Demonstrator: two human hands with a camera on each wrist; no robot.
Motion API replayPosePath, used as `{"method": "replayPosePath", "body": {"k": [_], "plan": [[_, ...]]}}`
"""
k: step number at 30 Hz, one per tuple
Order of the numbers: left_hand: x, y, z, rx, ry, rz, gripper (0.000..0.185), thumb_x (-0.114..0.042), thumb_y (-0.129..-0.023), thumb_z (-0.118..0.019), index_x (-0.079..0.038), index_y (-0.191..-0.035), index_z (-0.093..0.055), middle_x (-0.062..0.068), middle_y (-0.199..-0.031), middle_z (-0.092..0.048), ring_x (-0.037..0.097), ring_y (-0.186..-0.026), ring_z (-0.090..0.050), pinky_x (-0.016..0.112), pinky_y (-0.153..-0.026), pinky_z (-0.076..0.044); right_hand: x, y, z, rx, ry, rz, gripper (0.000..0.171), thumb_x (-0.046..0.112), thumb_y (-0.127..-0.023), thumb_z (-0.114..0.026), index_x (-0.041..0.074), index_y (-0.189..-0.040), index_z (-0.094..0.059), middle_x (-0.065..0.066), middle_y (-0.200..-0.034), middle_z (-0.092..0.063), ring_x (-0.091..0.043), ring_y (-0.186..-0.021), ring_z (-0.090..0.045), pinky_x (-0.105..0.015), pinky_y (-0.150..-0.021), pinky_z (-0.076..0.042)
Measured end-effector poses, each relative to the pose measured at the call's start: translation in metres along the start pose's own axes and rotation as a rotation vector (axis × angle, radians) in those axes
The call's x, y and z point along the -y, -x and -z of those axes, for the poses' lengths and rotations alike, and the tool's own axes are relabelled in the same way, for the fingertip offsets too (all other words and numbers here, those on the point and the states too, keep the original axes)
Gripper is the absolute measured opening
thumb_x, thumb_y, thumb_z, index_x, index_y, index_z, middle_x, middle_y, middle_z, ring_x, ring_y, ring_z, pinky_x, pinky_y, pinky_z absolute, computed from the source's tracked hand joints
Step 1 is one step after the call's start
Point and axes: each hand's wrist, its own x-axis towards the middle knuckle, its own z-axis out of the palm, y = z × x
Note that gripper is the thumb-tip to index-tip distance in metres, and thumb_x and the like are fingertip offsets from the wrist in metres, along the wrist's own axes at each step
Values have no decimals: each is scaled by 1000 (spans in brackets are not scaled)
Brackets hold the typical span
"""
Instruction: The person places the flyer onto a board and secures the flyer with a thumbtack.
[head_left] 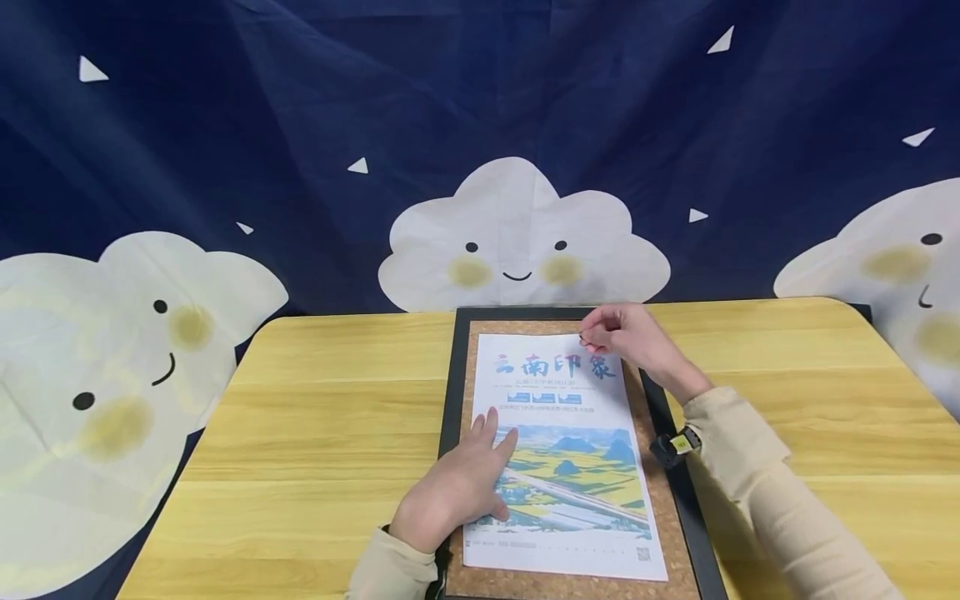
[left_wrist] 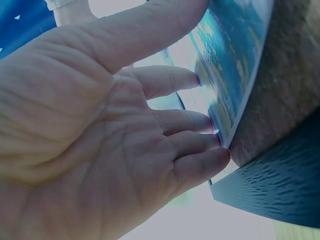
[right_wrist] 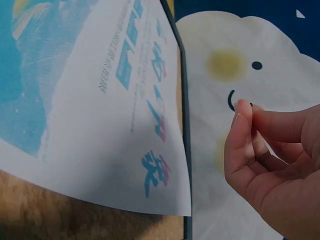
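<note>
A printed poster (head_left: 555, 492) with a landscape picture and blue-purple characters lies on a cork board (head_left: 667, 533) with a black frame. My left hand (head_left: 461, 483) rests on the poster's left side with fingers spread; in the left wrist view its fingertips touch the sheet's edge. Above the poster's top right part, my right hand (head_left: 626, 337) brings thumb and index finger together. A tiny dark thing (right_wrist: 251, 104) shows between those fingertips, mostly hidden and too small to identify. In the right wrist view, the poster's nearest corner (right_wrist: 182, 210) stands slightly raised off the cork.
The board lies on a light wooden table (head_left: 337, 433), reaching its back edge. Behind hangs a dark blue cloth (head_left: 315, 100) printed with smiling clouds and white triangles. A small black device (head_left: 672, 447) with a yellow-green label is worn on the right wrist.
</note>
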Motion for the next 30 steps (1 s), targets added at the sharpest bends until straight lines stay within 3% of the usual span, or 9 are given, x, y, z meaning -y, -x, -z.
{"method": "replayPosePath", "body": {"k": [7,14,30], "plan": [[0,0,0,-2,-8,-3,94,-20,-77,-93,-6,-157,-45,23,-169,-19,38,-156,-20,53,-113,-41,-4,-6,-10,43,19,9,16,-5,-100,-59,-15,-112,-66,-20,-94,-70,-20,-78,-64,-27,-72,-58],[0,1,0,-5,-19,-10,94,-21,-78,-93,-5,-157,-45,24,-169,-20,39,-155,-21,52,-112,-43,-12,-17,-20,52,107,-65,13,1,-100,-65,-6,-108,-71,-12,-91,-71,-21,-78,-65,-30,-75,-57],[0,1,1,-9,-26,-8,94,-22,-77,-93,-6,-157,-45,23,-169,-19,38,-156,-21,52,-111,-43,-23,-35,-31,78,70,-157,12,-2,-101,-63,-5,-104,-74,-12,-87,-73,-17,-74,-67,-25,-68,-57]]}}
